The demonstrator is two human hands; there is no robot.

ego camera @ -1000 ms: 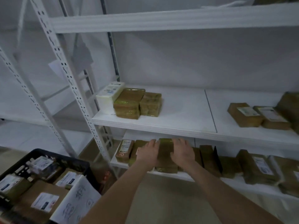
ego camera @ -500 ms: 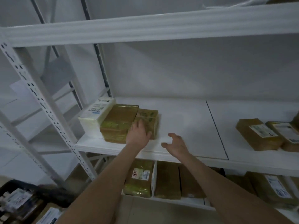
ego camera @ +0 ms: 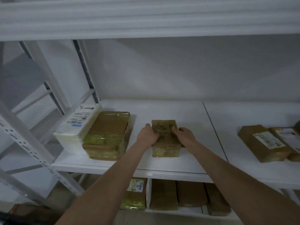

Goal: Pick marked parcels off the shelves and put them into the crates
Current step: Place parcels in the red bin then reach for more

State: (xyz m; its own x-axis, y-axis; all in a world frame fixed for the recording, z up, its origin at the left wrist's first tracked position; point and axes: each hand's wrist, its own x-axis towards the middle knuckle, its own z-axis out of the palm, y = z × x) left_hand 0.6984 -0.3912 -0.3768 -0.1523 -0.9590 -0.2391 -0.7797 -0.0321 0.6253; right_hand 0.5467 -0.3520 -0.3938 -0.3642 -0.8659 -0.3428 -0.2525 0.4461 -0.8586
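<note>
**Brown parcel gripped from both sides on the shelf**

Brown paper under clear film wraps the small parcel (ego camera: 164, 137), which sits between the hands on the white shelf (ego camera: 178, 111). The left hand (ego camera: 146, 135) curls round its left edge and the right hand (ego camera: 185, 136) round its right edge, thumbs on top. Whether its base has left the board cannot be told. Just left of the left hand, apart from it, lies a larger film-wrapped parcel (ego camera: 108, 133), touching a white labelled parcel (ego camera: 79, 122) further left. Well to the right of the right hand lie two labelled brown parcels (ego camera: 263, 142). Below the forearms, on the lower shelf (ego camera: 191, 209), stands a row of brown parcels (ego camera: 164, 194).
</note>
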